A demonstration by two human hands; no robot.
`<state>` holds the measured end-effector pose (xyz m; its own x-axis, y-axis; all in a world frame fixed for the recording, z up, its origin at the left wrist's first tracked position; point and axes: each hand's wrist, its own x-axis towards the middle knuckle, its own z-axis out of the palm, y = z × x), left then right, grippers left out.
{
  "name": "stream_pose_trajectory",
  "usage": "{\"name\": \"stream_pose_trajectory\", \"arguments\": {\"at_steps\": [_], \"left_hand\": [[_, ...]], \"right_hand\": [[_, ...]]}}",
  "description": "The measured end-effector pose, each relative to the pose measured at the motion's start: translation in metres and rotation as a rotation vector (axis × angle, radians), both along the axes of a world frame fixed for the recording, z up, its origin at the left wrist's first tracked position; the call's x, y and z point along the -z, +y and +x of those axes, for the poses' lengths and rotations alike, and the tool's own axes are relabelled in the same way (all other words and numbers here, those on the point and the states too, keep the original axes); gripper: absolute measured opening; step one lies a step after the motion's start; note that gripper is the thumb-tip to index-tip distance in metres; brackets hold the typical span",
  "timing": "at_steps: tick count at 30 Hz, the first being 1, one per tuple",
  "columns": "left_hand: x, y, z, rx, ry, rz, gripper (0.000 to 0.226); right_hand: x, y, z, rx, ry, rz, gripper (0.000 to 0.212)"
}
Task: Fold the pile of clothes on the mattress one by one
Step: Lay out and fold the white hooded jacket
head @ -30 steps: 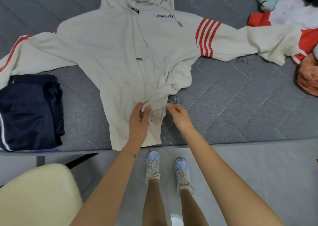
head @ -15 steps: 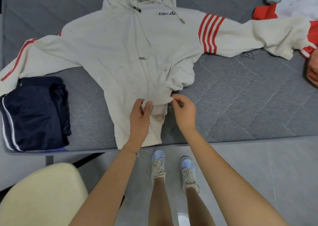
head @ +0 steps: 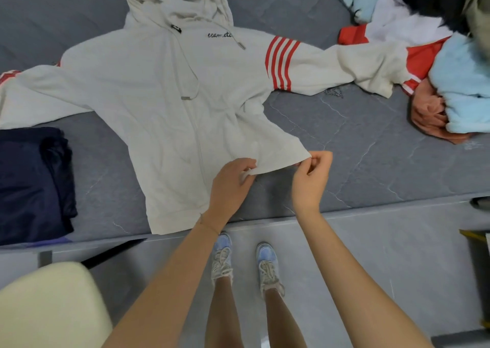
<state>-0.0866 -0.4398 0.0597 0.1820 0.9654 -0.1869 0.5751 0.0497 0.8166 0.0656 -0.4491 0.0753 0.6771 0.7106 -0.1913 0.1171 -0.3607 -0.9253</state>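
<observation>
Two hands: left hand (head: 230, 183) and right hand (head: 311, 178) each pinch the hoodie (head: 164, 103), fingers curled on its hem (head: 278, 166).
Hoodie: spread on the mattress (head: 358, 149), body stretching away beyond the fingertips.
Hem: taut between both pinches; best drawn level and flat before folding, I'd say.
Pile (head: 461, 88): well right of the right fingers.

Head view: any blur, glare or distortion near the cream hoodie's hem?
Head view: soft, even light, no glare; left hand and right hand sharp on the hem of the cream hooded sweatshirt; wide-angle lens slightly bows the grey quilted mattress edge.
</observation>
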Motion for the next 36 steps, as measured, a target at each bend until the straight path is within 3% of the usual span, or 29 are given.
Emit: {"name": "stream_pose_trajectory", "arguments": {"at_steps": [6,10,15,20,23,25,28,32,35,36], "left_hand": [[-0.004,-0.009,0.029,0.118,-0.043,-0.096,0.021],[0.006,-0.016,0.03,0.109,-0.01,-0.149,0.025],[0.02,-0.03,0.011,-0.008,0.047,-0.096,0.032],[0.037,-0.038,-0.025,-0.095,0.185,-0.108,0.041],[0.049,-0.046,-0.049,-0.074,0.492,-0.164,0.058],[0.056,-0.055,-0.063,-0.227,0.596,-0.264,0.067],[0.06,-0.066,-0.082,-0.624,0.514,-0.356,0.066],[0.063,-0.073,-0.096,-0.813,0.397,-0.298,0.061],[0.069,-0.07,-0.108,-0.998,0.401,-0.347,0.055],[0.073,-0.07,-0.113,-0.998,0.398,-0.378,0.048]], "right_hand": [[-0.002,-0.011,0.033,0.025,0.038,-0.028,0.027],[0.015,-0.027,0.049,-0.065,0.036,-0.214,0.02],[0.034,-0.028,0.055,-0.173,0.179,-0.416,0.01],[0.051,-0.02,0.056,-0.242,-0.1,-0.547,0.057],[0.061,-0.011,0.06,-0.335,-0.127,-0.656,0.073],[0.068,-0.004,0.058,-0.392,-0.068,-0.634,0.067],[0.071,0.002,0.047,-0.327,0.049,-0.548,0.049],[0.075,0.005,0.043,-0.26,0.079,-0.489,0.04],[0.077,0.005,0.043,-0.335,0.061,-0.468,0.011],[0.074,0.006,0.041,-0.354,0.052,-0.448,0.02]]}}
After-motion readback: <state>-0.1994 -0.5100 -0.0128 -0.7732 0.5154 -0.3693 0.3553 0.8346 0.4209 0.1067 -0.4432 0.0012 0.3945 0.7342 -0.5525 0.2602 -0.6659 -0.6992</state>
